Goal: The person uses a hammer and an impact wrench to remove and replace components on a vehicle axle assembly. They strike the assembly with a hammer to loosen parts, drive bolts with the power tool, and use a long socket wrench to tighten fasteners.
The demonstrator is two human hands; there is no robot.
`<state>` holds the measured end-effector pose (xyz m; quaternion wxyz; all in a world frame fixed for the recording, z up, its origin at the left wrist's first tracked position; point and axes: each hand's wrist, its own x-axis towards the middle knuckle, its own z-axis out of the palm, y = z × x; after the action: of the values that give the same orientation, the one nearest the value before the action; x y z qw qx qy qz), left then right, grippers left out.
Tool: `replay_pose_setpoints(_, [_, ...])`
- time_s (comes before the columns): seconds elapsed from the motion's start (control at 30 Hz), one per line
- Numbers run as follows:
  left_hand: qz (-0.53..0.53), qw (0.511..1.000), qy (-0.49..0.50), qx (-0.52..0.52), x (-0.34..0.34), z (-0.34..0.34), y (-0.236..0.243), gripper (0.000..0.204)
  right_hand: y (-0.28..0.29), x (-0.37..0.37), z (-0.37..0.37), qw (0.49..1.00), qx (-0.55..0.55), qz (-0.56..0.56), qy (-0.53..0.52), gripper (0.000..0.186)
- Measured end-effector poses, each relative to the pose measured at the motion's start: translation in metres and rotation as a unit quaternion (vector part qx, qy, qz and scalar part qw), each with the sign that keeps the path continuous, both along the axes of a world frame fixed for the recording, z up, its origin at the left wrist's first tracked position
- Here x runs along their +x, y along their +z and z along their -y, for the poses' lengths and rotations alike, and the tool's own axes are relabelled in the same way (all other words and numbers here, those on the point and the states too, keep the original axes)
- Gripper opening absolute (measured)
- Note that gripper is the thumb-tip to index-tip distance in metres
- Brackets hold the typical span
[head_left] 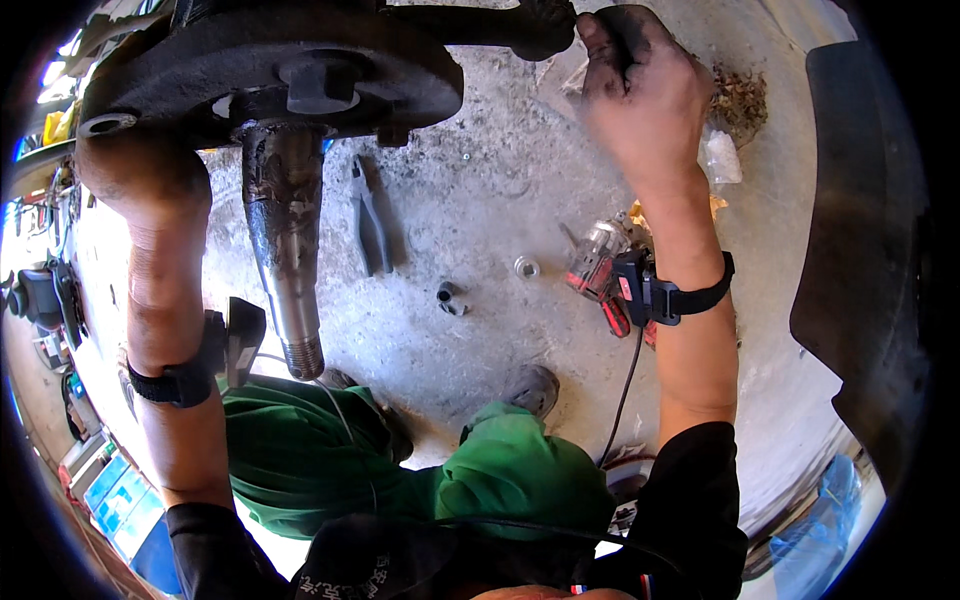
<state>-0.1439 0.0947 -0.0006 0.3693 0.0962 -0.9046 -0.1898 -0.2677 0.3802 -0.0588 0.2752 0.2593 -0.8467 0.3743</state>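
Observation:
A dark, greasy steel axle hub [390,85] hangs at the upper left. Its spindle [288,235] points down toward me, smeared with dark grease and ending in a bare threaded tip. My left hand [148,172] reaches up behind the flange's left edge, its fingers hidden by the metal. From behind the hub a dark rod [470,25] runs right to a knobbed end. Beside that end is my right hand [645,85], blackened with grease, its fingers curled closed. Whatever it may pinch is too small or hidden to make out.
Pliers [370,220], a socket [450,296], a metal ring [526,267] and a red-and-black power tool [600,270] lie on the concrete floor. A dark curved panel [860,230] stands at right. Blue plastic [820,530] sits lower right. Cables hang from both wrist straps.

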Motion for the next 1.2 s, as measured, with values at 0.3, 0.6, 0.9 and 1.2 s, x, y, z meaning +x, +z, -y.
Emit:
replay_pose_setpoints(0.3, [-0.031,0.992,-0.022,0.12,-0.005,-0.008,-0.001,0.043,-0.031,-0.004,-0.015,0.945,-0.192,0.237,0.114,0.015])
replay_pose_setpoints(0.6, [-0.035,0.974,-0.01,0.222,-0.004,-0.02,0.002,0.045,-0.005,-0.001,-0.008,0.986,-0.028,0.159,0.044,0.017])
replay_pose_setpoints(0.9, [-0.057,0.96,0.003,0.273,-0.006,-0.024,0.004,0.044,-0.014,-0.012,-0.008,0.753,-0.429,0.466,0.18,0.013])
replay_pose_setpoints(1.2, [-0.108,0.94,-0.122,0.3,-0.003,0.001,-0.005,0.029,-0.016,-0.006,-0.001,0.979,-0.117,0.16,0.047,0.013])
